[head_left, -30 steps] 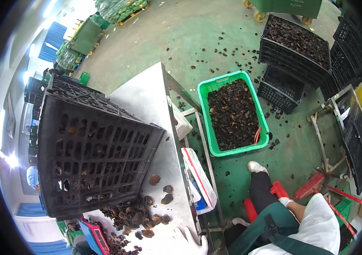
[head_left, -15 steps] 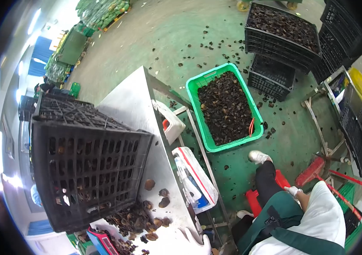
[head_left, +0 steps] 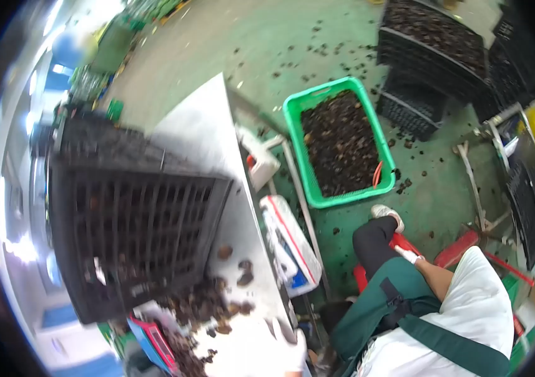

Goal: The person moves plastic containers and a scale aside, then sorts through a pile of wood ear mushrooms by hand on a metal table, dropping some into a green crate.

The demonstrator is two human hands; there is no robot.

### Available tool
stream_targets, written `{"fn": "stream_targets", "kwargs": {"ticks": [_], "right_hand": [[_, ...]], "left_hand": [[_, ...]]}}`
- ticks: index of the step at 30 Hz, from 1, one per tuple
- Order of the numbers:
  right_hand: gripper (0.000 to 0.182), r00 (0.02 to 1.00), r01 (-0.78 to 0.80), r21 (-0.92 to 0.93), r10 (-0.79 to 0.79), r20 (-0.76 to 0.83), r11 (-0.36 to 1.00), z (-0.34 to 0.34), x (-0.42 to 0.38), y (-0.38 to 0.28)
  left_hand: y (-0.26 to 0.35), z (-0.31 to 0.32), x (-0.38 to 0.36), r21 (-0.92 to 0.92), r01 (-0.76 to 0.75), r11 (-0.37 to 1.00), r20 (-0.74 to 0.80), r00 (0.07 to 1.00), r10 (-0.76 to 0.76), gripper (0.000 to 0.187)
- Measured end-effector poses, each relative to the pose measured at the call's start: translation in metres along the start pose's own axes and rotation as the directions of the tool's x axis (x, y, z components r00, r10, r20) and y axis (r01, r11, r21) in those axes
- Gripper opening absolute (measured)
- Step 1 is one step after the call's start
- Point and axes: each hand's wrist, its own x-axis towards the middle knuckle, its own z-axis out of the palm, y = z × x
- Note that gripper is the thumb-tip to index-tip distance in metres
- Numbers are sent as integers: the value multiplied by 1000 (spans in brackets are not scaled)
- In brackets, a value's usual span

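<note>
My left hand (head_left: 287,349), in a white glove, rests on the metal table at the bottom with its fingers apart and nothing in them. Dark, ear-like pieces (head_left: 214,305) lie beside it, spilling from below a tilted black crate (head_left: 142,232). More such pieces show through the crate's slots. My right hand (head_left: 409,254), also gloved, is down by my knee, near something red; its fingers are too small and blurred to read. A red and blue device (head_left: 154,345) sits at the table's lower edge, with pieces beside it.
A green basket (head_left: 380,182) of dark pieces stands on the floor beyond the table (head_left: 208,113). Black crates (head_left: 427,63), one full, are stacked at the upper right. A white and blue container (head_left: 292,248) sits beside the table. A red broom (head_left: 459,248) lies at the right.
The view has shifted, and the basket and floor crates appear a little higher and further right. My right hand appears further left and higher. My left hand remains on the table.
</note>
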Motion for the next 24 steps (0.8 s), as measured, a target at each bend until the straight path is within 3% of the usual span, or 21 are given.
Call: {"fn": "stream_targets", "kwargs": {"ticks": [1,5,8,10,11,12,13,14,15,17,18,19,20,22,23,24], "right_hand": [[93,999,29,-38,-30,-17,999,-5,8,3],[71,980,157,-154,-174,-99,975,-21,46,21],[58,899,352,-232,-397,-186,907,-40,99,38],[51,738,560,-262,-617,-273,786,-59,150,41],[57,651,592,-307,-667,-364,745,-67,117,18],[53,551,667,-237,-682,-481,706,-73,94,-3],[44,538,766,2,-639,-550,642,-80,90,-21],[36,355,857,-80,-696,-625,509,-86,96,-40],[31,332,916,64,-657,-677,396,-84,48,-73],[30,350,936,214,-657,-668,280,-76,-17,-126],[31,288,955,135,-727,-623,263,-67,-55,-146],[31,302,953,172,-752,-586,249,-48,-101,-166],[27,212,977,114,-828,-519,179,-34,-123,-182],[25,100,995,35,-936,-338,94,4,-150,-204],[24,158,973,201,-964,-212,116,29,-153,-211],[24,102,978,188,-992,-71,88,53,-143,-212]], "left_hand": [[0,4,1,-66,84,994,27,996,-82,87],[-15,22,0,-293,-12,956,-97,995,-18,84],[-15,20,-1,-336,-14,942,-122,992,-29,79],[-13,17,3,-267,-122,956,-230,971,59,77],[-11,13,5,-197,-192,961,-297,946,128,75],[-12,18,9,-222,-208,953,-333,934,126,75],[-15,22,8,-240,-234,942,-364,921,136,74],[-15,24,10,-235,-232,944,-374,918,133,73],[-15,25,11,-230,-233,945,-386,913,131,72],[-18,29,12,-222,-264,938,-425,893,151,72],[-19,31,11,-224,-271,936,-434,888,154,72],[-21,32,13,-222,-282,933,-451,878,159,72],[-20,33,14,-213,-281,936,-479,865,150,71],[-18,34,14,-232,-283,931,-491,860,139,71],[-17,33,14,-234,-288,928,-495,857,141,71],[-17,32,14,-250,-285,925,-492,860,132,71]]}}
